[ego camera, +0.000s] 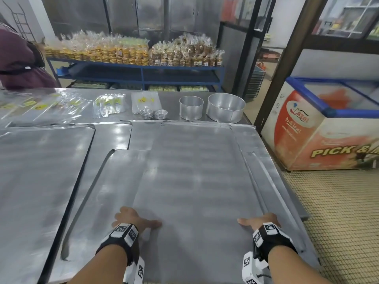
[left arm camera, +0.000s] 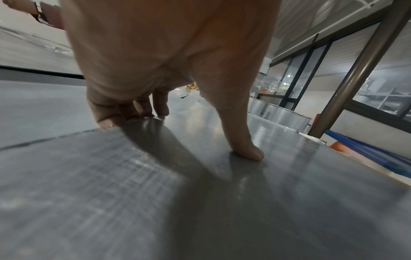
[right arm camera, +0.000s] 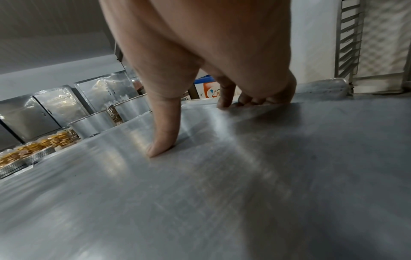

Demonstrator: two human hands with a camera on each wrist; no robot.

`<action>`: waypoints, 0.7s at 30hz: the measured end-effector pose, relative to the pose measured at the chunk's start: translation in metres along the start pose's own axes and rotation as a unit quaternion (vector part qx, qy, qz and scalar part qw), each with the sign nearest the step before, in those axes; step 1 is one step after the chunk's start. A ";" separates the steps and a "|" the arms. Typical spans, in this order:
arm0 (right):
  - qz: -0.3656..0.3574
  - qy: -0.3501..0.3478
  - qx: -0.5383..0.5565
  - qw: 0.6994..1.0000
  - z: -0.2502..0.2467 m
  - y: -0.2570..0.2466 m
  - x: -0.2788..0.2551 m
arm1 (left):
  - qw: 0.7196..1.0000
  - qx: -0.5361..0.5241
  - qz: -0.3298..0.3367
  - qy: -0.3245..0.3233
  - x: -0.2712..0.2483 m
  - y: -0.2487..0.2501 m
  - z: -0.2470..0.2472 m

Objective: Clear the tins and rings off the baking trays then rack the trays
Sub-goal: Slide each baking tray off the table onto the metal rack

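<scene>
A large flat baking tray (ego camera: 194, 171) lies on top of other trays on the steel table. My left hand (ego camera: 137, 219) grips its left edge: the fingers (left arm camera: 124, 112) curl over the rim and the thumb (left arm camera: 242, 146) presses on top. My right hand (ego camera: 259, 222) grips the right edge the same way, thumb (right arm camera: 160, 144) on top and fingers (right arm camera: 255, 101) round the rim. Two round cake tins (ego camera: 191, 107) (ego camera: 225, 109) and two stacks of small tart tins (ego camera: 153, 114) stand on the table beyond the trays.
Another tray (ego camera: 41, 171) lies to the left and one more tray (ego camera: 102, 191) shows under mine. Plastic bags (ego camera: 51, 105) cover the far left of the table, where a person (ego camera: 20, 62) stands. A chest freezer (ego camera: 328, 124) is on the right. A tray rack (right arm camera: 349, 38) shows in the right wrist view.
</scene>
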State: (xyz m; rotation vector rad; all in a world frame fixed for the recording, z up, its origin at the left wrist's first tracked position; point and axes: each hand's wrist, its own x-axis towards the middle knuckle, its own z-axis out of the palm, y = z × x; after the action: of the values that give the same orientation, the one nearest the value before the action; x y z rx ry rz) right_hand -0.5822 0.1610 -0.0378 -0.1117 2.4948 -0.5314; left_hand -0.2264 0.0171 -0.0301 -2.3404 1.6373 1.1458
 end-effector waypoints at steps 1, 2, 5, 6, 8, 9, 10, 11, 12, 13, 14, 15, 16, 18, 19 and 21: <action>-0.001 0.002 -0.001 1.000 -0.001 -0.001 0.004 | 1.000 -0.001 -0.001 0.004 -0.001 0.003 0.002; -0.001 0.002 -0.003 1.000 -0.002 -0.001 0.008 | 1.000 0.005 0.001 0.010 -0.002 0.007 0.005; -0.001 0.002 -0.012 1.000 -0.003 -0.003 0.018 | 0.999 0.020 0.005 0.027 -0.012 0.015 0.009; 0.001 0.002 -0.016 1.000 -0.003 -0.002 0.023 | 0.999 0.029 0.004 0.037 -0.014 0.018 0.012; 0.000 0.002 -0.034 0.999 -0.004 -0.003 0.030 | 0.997 0.055 0.002 0.058 -0.019 0.024 0.017; 0.000 0.003 -0.043 0.999 -0.005 -0.004 0.033 | 0.995 0.073 0.000 0.065 -0.020 0.027 0.019; 0.001 0.002 -0.049 0.999 -0.006 -0.005 0.035 | 0.994 0.085 -0.005 0.072 -0.019 0.029 0.021; 0.004 0.002 -0.057 0.998 -0.006 -0.006 0.036 | 0.993 0.090 -0.009 0.078 -0.018 0.031 0.022; 0.004 0.001 -0.066 0.998 -0.008 -0.008 0.037 | 0.992 0.092 -0.013 0.080 -0.018 0.033 0.023; 0.001 -0.002 -0.083 0.997 -0.009 -0.010 0.038 | 0.992 0.094 -0.014 0.083 -0.018 0.034 0.023; -0.003 -0.006 -0.098 0.995 -0.011 -0.011 0.039 | 0.992 0.095 -0.014 0.086 -0.017 0.035 0.023; -0.005 -0.009 -0.113 0.994 -0.013 -0.013 0.040 | 0.991 0.095 -0.011 0.092 -0.016 0.036 0.023; -0.007 -0.013 -0.128 0.992 -0.015 -0.015 0.042 | 0.991 0.093 -0.009 0.091 -0.016 0.036 0.023; -0.017 -0.022 -0.140 0.990 -0.020 -0.017 0.043 | 0.994 0.086 0.003 0.073 -0.015 0.037 0.024; -0.020 -0.025 -0.142 0.989 -0.021 -0.017 0.044 | 0.994 0.082 0.011 0.066 -0.014 0.037 0.024; -0.023 -0.031 -0.147 0.988 -0.024 -0.018 0.045 | 0.995 0.085 0.017 0.050 -0.016 0.040 0.022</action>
State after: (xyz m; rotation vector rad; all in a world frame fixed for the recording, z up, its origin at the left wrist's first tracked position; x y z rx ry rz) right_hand -0.6334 0.1444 -0.0369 -0.2946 2.4984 -0.1713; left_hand -0.2734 0.0224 -0.0224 -2.3050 1.7364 0.8683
